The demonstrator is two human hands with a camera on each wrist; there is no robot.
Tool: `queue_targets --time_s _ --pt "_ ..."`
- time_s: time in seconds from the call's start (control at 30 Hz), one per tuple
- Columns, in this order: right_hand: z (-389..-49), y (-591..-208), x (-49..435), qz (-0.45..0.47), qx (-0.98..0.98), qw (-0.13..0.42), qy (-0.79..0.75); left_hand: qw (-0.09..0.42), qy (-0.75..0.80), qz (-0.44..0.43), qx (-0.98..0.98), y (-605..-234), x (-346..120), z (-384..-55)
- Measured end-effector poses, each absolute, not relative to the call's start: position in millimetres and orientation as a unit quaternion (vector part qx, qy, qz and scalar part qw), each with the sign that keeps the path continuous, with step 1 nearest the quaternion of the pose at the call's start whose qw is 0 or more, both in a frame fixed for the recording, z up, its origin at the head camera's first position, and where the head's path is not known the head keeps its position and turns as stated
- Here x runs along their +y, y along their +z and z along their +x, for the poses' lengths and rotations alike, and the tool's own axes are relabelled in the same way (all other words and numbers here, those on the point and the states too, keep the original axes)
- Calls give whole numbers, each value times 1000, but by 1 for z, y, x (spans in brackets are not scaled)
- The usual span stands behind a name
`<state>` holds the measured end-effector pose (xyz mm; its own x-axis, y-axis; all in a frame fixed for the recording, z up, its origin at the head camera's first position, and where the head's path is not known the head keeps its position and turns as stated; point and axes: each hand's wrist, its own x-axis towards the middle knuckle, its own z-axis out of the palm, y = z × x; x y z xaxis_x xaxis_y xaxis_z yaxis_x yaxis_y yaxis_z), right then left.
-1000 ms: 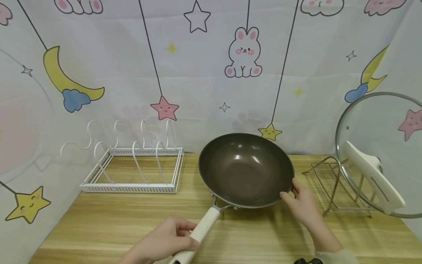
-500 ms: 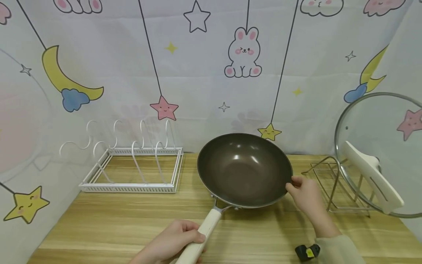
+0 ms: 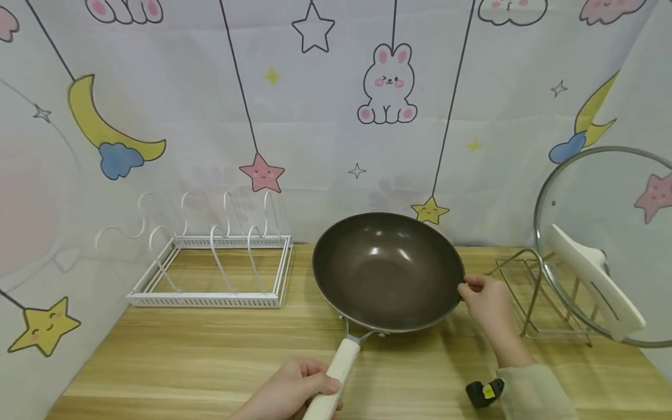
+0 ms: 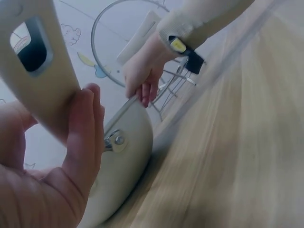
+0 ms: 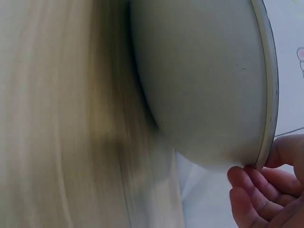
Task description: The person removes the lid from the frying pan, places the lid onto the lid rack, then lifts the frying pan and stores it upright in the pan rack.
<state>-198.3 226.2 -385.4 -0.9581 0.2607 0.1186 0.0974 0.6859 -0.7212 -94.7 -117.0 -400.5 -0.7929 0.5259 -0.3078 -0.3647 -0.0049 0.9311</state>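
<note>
A wok with a dark brown inside and a cream outside stands on the wooden table, its long cream handle pointing toward me. My left hand grips that handle, thumb on top; the left wrist view shows the handle's end with its hanging hole beside the fingers. At the wok's right side, my right hand pinches the rim between thumb and fingers. In the right wrist view the fingertips touch the outside just under the rim.
A white rack with curved wire dividers stands at the left. On the right, a metal wire rack holds a large glass lid with a cream handle piece. A patterned cloth hangs behind the table.
The wok's handle has swung to the right, and my left hand has moved right with it. My right hand has shifted slightly up along the rim, its fingers closing more tightly there.
</note>
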Motion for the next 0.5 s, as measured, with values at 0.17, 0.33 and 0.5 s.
queue_targets --time_s 0.17,0.33,0.5 --pt "-206 -387 230 -121 -875 89 460 297 710 49 636 -404 -108 -89" --pt "-215 -385 237 -129 -825 34 549 291 724 41 624 -405 -98 -86" --pt "-222 -382 242 -118 -797 -27 592 294 737 36 607 -406 -90 -82"
